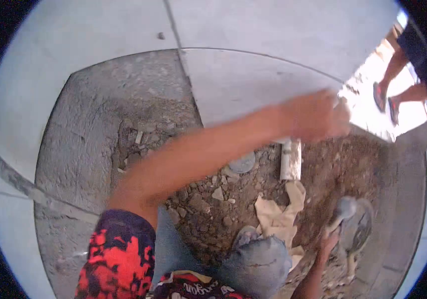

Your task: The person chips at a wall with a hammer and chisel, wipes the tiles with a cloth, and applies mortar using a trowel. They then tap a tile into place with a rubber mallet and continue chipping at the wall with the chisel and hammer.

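Your left hand – blurred, its grip impossible to tell – lies at the right edge of the large pale grey tile, while your right hand, well below, clasps a mortar-caked grey trowel pointing up-right.

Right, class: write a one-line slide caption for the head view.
Left hand reaches over rubble toward the grey tile edge; right hand holds a trowel.

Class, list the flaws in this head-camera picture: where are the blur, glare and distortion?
Head view: the left hand and its forearm are smeared by motion blur; head view: the sunlit ground at upper right is blown out white; head view: the fisheye lens bends the slab edges and leaves black corners; head view: the right hand, gripping a tool, looks soft.
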{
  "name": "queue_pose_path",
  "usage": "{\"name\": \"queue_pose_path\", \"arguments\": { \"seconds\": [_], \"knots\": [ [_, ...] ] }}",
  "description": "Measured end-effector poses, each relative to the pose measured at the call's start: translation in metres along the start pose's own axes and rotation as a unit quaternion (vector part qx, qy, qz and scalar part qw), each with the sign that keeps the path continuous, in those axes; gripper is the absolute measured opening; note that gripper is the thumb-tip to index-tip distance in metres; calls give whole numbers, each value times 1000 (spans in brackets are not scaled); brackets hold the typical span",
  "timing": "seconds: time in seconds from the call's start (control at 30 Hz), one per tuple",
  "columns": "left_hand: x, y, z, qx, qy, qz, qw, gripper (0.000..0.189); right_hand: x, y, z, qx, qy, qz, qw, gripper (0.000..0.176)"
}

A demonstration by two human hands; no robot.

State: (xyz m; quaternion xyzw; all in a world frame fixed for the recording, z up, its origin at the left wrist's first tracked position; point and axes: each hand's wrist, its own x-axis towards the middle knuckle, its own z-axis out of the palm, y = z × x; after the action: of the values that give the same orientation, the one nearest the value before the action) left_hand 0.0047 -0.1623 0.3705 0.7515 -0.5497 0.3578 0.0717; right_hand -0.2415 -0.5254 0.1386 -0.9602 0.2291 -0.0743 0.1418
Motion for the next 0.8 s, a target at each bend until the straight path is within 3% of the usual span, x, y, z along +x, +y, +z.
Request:
{"name": "queue_pose_path", "arguments": {
  "seconds": [0.03,0.07,0.1,0.13,0.17,0.2,0.27,0.3,0.37,0.43,0.47,0.57,0.6,0.67,0.8],
  "knots": [
    [-28,17,-6,-73,67,-84,992,20,-9,-21,-17,5,-99,29,995,52],
    [-60,31,-12,-147,135,-163,966,21,-15,-9,-5,-92,-100,21,990,50],
    [-96,40,-13,-135,151,-267,942,23,-24,8,12,-191,-98,15,977,49],
    [-128,46,-13,-125,163,-367,907,24,-30,21,24,-162,-104,-4,981,52],
    [-160,49,-15,-163,217,-515,813,24,-33,25,33,-136,-107,-20,985,54],
    [-183,50,-24,-104,253,-573,773,25,-35,19,36,-141,-103,-25,984,54],
    [-222,44,-29,-110,296,-672,670,27,-42,9,39,-236,-142,4,961,49],
    [-232,39,-26,-110,306,-673,665,27,-38,-8,32,-247,-193,-13,949,49],
    [-247,36,-20,-54,282,-681,673,30,-20,-3,48,-149,-97,-217,960,46],
    [-248,39,-17,-86,276,-675,679,31,-5,-148,-2,44,-108,-232,966,48],
    [-247,41,-16,-114,265,-662,691,33,0,-202,-15,78,-44,-310,946,48],
    [-253,73,5,-238,207,-683,659,35,5,-345,-59,213,-20,-352,911,54],
    [-256,84,8,-246,205,-680,660,35,10,-376,-62,166,41,-380,909,56],
    [-265,103,12,-290,153,-679,657,37,30,-414,-57,155,154,-429,876,58],
    [-287,113,24,-323,119,-683,645,40,47,-434,-45,167,209,-373,888,59]
  ]
}}
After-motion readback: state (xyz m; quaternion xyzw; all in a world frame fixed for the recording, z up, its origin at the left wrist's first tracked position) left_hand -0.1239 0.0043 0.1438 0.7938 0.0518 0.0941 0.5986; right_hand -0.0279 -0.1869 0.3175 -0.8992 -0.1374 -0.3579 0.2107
